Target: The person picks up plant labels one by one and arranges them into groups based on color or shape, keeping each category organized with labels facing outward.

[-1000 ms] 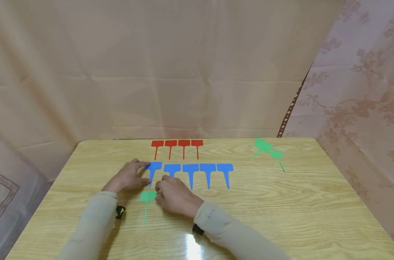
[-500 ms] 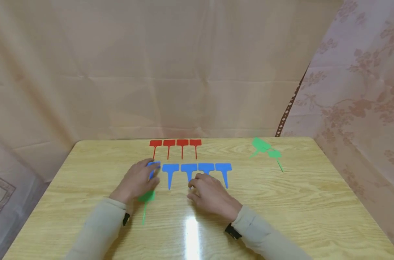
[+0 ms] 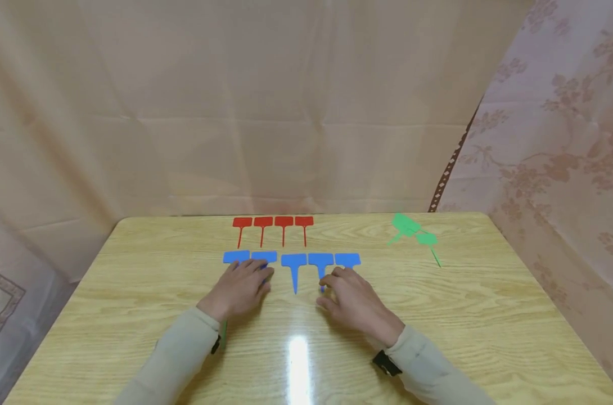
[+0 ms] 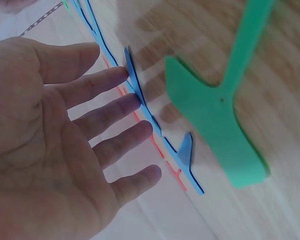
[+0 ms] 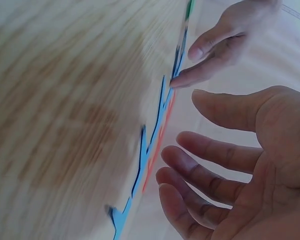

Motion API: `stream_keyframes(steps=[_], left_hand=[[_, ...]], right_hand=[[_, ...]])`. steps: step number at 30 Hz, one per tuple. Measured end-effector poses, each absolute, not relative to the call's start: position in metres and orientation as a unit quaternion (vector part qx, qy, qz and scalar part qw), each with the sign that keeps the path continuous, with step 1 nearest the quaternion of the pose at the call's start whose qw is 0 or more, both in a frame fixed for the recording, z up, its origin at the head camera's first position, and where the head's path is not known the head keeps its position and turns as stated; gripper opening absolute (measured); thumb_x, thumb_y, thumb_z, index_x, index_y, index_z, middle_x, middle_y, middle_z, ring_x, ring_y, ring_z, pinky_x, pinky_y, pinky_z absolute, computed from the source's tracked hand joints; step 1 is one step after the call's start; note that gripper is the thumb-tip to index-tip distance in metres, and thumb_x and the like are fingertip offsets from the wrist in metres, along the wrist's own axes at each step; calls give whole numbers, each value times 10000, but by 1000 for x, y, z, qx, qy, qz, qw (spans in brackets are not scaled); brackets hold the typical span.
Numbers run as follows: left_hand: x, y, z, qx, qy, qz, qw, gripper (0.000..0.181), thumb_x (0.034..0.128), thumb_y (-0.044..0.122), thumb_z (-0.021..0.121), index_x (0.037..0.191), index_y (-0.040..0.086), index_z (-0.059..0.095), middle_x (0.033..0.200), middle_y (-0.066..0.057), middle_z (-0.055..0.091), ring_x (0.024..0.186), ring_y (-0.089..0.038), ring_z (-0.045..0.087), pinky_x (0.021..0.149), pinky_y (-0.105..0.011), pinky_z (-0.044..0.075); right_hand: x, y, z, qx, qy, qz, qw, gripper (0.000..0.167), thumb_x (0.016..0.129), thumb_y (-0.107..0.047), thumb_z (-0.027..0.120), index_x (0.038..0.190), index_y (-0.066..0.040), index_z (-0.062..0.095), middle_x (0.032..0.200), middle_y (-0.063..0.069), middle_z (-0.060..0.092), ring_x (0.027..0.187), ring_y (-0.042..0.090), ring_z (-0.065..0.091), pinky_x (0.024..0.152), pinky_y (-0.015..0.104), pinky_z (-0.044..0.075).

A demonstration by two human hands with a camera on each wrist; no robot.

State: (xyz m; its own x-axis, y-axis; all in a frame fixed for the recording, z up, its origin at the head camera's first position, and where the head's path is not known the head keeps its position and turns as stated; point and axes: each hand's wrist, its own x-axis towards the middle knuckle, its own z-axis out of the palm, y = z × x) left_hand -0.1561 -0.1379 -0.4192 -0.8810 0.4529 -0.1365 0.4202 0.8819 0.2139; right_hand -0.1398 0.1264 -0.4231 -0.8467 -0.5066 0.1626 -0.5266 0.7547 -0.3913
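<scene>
At the left, a pale cloth with a patterned border (image 3: 3, 298) was seen beside the wood-grain table (image 3: 144, 242); behind the table's far edge, a beige cloth (image 3: 225, 112) was hung. Near left: one green T-shaped plant label (image 4: 205, 115), laid flat, its head concealed from the head camera by the left hand (image 3: 240, 289) but shown from the left wrist. The left sleeve (image 3: 170, 349) was pale, with a black wrist device (image 3: 216, 344) partly exposed beneath it. The left fingers were nearly straight and slightly spread, the thumb set apart, nothing held; they were placed over the second blue label, and whether it was touched could not be told.

Mid-table: five blue T-shaped plant labels, set in one row, heads far and stems near. The first (image 3: 236, 257) and second (image 3: 264, 257) were partly covered by the left hand; the third (image 3: 293, 260) was fully exposed between the hands; the fourth (image 3: 320, 259) and fifth (image 3: 347, 259) were partly covered by the right hand (image 3: 357, 301). Beyond them, four red T-shaped plant labels (image 3: 242, 222) were ranged near the far edge.

The right fingers were loosely bent, the thumb apart, nothing held. Far right, two green labels (image 3: 404, 224) were laid aslant together. Rightmost, a floral-patterned cloth (image 3: 569, 146) was hung.
</scene>
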Motion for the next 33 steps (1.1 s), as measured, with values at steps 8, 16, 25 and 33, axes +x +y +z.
stream_keyframes(steps=[8,16,25,33], left_hand=[[-164,-143,-418,227,965,92,91,390,1063,223,546,1402,34,587,1515,-184,481,1414,-423,403,1155,-648,263],[-169,-148,-420,257,959,93,74,374,981,73,663,1343,-4,615,1469,-192,526,1377,-400,459,1142,-586,337],[-172,-148,-418,264,956,106,71,371,925,30,727,1282,-40,656,1417,-196,575,1347,-375,504,1144,-530,365],[-173,-148,-420,264,955,114,71,351,930,28,714,1272,-36,665,1424,-195,571,1341,-380,513,1124,-522,395]], right_hand=[[-140,132,-425,259,-943,211,8,324,898,-206,796,1142,-5,725,1052,95,677,994,267,599,853,426,539],[-142,129,-428,271,-938,215,-3,418,922,-250,772,1224,23,681,1217,163,656,1176,362,575,1053,530,444],[-147,119,-426,303,-931,205,12,461,935,-285,758,1265,21,662,1250,154,648,1163,331,568,1039,478,445],[-157,101,-426,322,-931,173,-1,494,970,-360,705,1331,-30,639,1362,117,603,1285,319,505,1069,497,425]])
